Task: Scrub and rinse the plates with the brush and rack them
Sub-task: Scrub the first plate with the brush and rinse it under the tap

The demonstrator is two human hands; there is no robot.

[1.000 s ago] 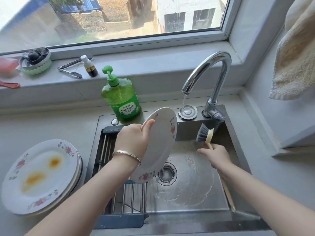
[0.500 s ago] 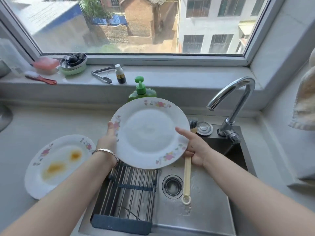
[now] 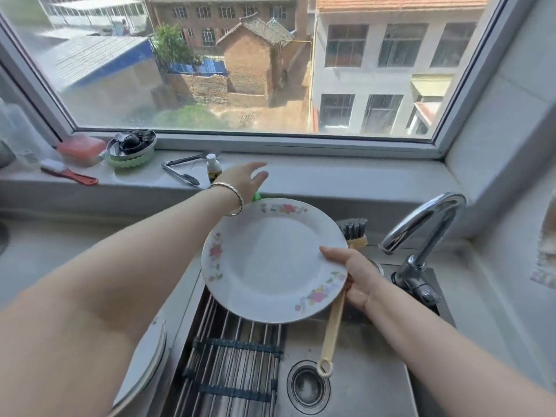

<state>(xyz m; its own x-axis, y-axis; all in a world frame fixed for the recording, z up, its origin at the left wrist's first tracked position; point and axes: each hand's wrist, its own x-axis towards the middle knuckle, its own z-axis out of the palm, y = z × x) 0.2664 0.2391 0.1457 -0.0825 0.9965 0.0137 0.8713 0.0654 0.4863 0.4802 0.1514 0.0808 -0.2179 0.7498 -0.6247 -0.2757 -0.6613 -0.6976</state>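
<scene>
Hands are well apart. The right hand (image 3: 358,275) grips the plate (image 3: 270,260) at its right rim, with the thumb lying on the upper face. The other fingers are hidden under the plate. I see the plate held nearly flat, face up, above the left half of the sink (image 3: 370,392) and over the far end of the rack (image 3: 234,356).

The brush (image 3: 331,326) passes under the same hand. Its bristles stick out behind the plate's far right edge, and its pale handle hangs down toward the drain (image 3: 308,386). I cannot tell how the hidden fingers hold it.

The left hand (image 3: 243,179), with a bracelet (image 3: 233,195) on the wrist, is stretched over the back edge of the counter toward the windowsill (image 3: 331,179). Its fingers are spread and hold nothing. Just below it a green pump (image 3: 256,196) shows; the wrist and the plate cover the rest of that bottle.

On the counter at the sink's left edge lies a stack of plates (image 3: 147,356), mostly hidden by the left forearm. The faucet (image 3: 421,230) stands at the sink's far right corner.

On the windowsill, from the left end, are a red-handled brush (image 3: 69,173), a pink box (image 3: 81,149), a green round holder (image 3: 132,152), tongs (image 3: 180,174) and a small bottle (image 3: 213,168) beside the left wrist. A towel (image 3: 546,251) hangs at the right.
</scene>
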